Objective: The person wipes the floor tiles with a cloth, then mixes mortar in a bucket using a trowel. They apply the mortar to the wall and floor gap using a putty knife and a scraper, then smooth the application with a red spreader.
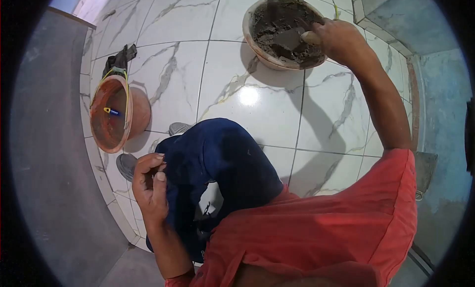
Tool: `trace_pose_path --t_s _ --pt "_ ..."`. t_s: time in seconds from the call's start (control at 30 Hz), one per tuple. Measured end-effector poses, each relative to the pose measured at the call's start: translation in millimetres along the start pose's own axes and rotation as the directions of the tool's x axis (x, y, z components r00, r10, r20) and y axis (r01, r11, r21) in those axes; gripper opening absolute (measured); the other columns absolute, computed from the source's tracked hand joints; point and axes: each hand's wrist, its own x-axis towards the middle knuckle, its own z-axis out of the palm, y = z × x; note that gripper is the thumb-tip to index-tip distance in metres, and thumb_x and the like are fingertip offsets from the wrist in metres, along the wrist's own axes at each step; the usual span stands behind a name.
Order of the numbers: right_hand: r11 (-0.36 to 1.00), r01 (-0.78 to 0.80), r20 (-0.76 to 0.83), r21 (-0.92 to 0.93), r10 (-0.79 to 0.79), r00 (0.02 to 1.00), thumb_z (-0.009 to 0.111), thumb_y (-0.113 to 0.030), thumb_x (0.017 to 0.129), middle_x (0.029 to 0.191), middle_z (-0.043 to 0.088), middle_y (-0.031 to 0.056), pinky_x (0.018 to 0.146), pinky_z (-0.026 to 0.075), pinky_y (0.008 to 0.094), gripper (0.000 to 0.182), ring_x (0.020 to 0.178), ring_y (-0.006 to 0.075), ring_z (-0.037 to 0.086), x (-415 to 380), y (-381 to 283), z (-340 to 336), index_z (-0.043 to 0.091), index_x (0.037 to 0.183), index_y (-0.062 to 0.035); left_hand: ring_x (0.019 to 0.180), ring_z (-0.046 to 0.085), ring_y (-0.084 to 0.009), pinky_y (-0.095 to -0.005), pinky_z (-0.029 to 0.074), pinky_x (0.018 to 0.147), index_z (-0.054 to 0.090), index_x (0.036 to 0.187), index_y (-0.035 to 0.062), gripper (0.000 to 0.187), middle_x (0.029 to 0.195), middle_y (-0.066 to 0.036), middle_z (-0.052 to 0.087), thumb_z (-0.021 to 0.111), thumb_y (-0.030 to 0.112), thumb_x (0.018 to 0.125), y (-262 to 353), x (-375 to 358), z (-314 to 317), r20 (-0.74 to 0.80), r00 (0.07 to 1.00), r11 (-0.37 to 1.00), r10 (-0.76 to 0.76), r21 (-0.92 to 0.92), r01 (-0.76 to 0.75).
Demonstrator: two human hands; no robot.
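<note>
Right hand (340, 39) grips trowel (291, 39) in wet mix (292, 13); overloading could drip onto tiles (222, 101) (left hand (150, 188) loosely curled, looks empty).

At left, near a grey wall (49, 113), an orange bucket (142, 108) holding a blue-and-yellow object (113, 111) sits on the tiled floor (175, 96), dark crumpled material (116, 61) at its far side.

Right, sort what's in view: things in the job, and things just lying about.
In the job:
- trowel, gripped by the right hand
- dark wet mix that the trowel is in
- tub holding that mix

Apparently just lying about:
- orange bucket
- small blue-and-yellow item inside it
- black crumpled bundle beside it
</note>
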Motion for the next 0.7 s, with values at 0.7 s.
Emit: trace_pose_path --t_s 0.7 --pt "0.086 -0.219 -0.014 0.972 0.951 0.309 0.062 -0.031 0.094 0.123 0.06 0.023 0.097 0.046 0.0388 0.051 0.108 0.0307 0.061 -44.0 -35.1 107.6 0.054 0.125 0.0088 0.091 0.057 -0.0196 -0.0319 0.049 0.082 0.041 0.132 0.002 0.042 0.119 -0.013 0.05 0.053 0.017 0.095 -118.9 -41.2 -105.9 -0.608 0.582 0.803 -0.54 -0.578 0.142"
